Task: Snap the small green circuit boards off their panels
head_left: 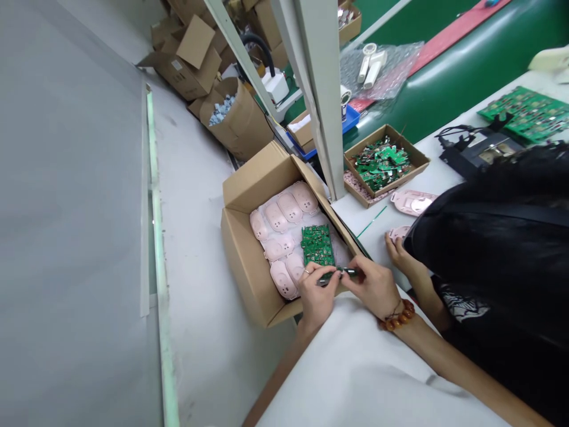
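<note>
Hands both closed on one small green board piece [340, 273]: left hand [315, 296] and right hand [376, 289] pinch its ends, just over the near edge of the open cardboard box [249, 267]. Inside the box, a green circuit panel [317, 245] lies on pink shells [280, 228] and looks mostly whole, so probably plenty left. Beyond the box, on the table [355, 379], a tray [400, 185] is heaped with loose boards. Co-worker's hand [400, 252] rests right of the box.

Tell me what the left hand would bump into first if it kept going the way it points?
Likely the green circuit board lying in the open cardboard box just beyond the left hand, though it may sit lower.
</note>
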{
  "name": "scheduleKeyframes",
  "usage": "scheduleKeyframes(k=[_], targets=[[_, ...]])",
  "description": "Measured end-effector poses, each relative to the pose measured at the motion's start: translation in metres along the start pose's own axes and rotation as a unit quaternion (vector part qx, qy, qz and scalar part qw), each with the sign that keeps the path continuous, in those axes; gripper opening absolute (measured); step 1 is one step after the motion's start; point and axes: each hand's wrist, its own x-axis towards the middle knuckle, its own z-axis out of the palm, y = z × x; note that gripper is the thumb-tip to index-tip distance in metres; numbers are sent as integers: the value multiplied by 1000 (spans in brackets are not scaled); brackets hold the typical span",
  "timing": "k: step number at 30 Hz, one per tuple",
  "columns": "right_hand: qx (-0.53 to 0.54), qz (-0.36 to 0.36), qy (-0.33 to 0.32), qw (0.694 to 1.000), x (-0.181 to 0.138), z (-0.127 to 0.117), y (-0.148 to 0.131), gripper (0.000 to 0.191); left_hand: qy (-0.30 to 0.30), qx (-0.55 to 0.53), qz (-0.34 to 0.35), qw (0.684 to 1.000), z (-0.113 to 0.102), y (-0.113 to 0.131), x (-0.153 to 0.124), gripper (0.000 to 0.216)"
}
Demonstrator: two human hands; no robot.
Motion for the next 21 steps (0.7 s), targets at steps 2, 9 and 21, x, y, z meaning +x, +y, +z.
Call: scheduleKeyframes(k=[2, 9, 21], targets=[[-12, -3, 13, 1000, -2, -1, -1, 22, -8, -19, 0, 1000, 0, 2, -1, 9], [-24, -30, 53, 998, -5, -3, -8, 27, 37, -16, 36, 999, 5, 4, -8, 11], [35, 48, 11, 998, 2, -3, -1, 11, -12, -37, 1, 999, -2, -4, -1, 20]])
